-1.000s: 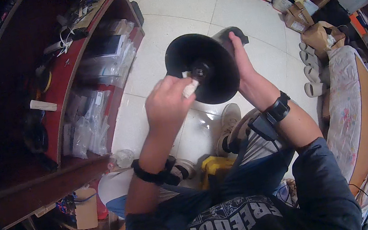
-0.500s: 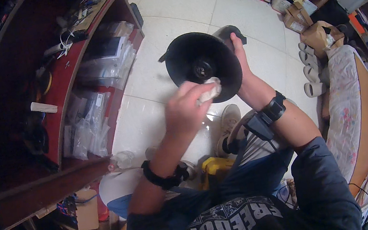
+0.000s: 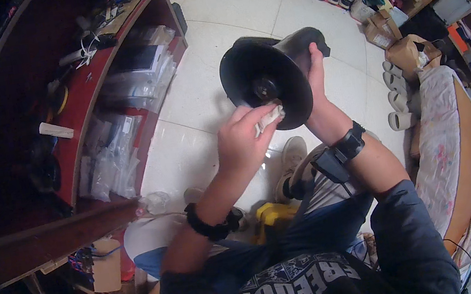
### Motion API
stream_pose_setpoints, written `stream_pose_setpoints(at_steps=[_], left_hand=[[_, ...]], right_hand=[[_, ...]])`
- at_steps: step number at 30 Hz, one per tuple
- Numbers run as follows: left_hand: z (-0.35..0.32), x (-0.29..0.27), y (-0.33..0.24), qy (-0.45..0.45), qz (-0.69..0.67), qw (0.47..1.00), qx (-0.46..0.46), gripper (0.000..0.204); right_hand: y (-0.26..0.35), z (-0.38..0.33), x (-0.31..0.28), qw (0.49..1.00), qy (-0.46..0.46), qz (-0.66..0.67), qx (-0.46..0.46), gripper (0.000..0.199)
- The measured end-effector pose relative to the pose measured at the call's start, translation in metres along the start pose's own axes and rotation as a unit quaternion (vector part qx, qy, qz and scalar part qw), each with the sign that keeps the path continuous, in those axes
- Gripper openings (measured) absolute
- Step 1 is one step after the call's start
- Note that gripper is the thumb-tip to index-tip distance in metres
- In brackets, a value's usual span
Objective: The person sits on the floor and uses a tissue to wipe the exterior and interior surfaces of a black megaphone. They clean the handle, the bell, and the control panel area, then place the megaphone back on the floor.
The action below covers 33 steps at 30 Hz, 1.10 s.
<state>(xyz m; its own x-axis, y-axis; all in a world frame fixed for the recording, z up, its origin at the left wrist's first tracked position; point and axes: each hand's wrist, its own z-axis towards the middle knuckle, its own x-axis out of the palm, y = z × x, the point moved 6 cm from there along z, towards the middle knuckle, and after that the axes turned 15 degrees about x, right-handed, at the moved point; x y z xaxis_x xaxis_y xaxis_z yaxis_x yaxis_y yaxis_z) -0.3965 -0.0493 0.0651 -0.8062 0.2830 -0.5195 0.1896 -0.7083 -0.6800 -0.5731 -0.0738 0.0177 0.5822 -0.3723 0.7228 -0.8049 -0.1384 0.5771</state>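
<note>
A black megaphone (image 3: 241,73) is held up over the floor, its wide round mouth facing me and a round knob-like piece in the middle of the bell. My right hand (image 3: 316,84) grips it from the right side behind the rim, where the greyish body shows; some of the fingers are hidden behind it. A small folded white cloth or tissue (image 3: 268,119) is pinched in my left hand (image 3: 241,145). It rests against the lower inside of the bell, just below the middle piece.
On the left stands a dark red shelf unit (image 3: 91,86) with plastic-wrapped packets (image 3: 119,151). A yellow object (image 3: 272,217) lies between my legs. Pale slippers (image 3: 399,101) line the right side beside a cloth-covered bench (image 3: 442,136). Shoes and boxes fill shelves at the far right.
The megaphone has tilted and shifted slightly right, showing more of its body behind the bell. My left hand with the white cloth has moved slightly right along with it.
</note>
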Motion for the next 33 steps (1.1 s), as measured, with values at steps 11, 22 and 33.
stream_pose_setpoints(at_steps=[11,22,33], left_hand=[[0.003,0.003,-0.011,-0.03,-0.032,0.993,0.108,0.034],[0.008,-0.039,0.017,-0.011,0.334,0.911,0.242,0.028],[0.0,-0.029,0.034,0.043,0.222,0.953,0.201,0.037]], right_hand=[[-0.015,0.001,0.001,0.999,-0.024,-0.006,0.024,0.072],[-0.049,0.013,-0.031,0.981,-0.039,0.017,0.191,0.065],[-0.064,0.012,-0.046,0.966,-0.101,-0.068,0.229,0.065]])
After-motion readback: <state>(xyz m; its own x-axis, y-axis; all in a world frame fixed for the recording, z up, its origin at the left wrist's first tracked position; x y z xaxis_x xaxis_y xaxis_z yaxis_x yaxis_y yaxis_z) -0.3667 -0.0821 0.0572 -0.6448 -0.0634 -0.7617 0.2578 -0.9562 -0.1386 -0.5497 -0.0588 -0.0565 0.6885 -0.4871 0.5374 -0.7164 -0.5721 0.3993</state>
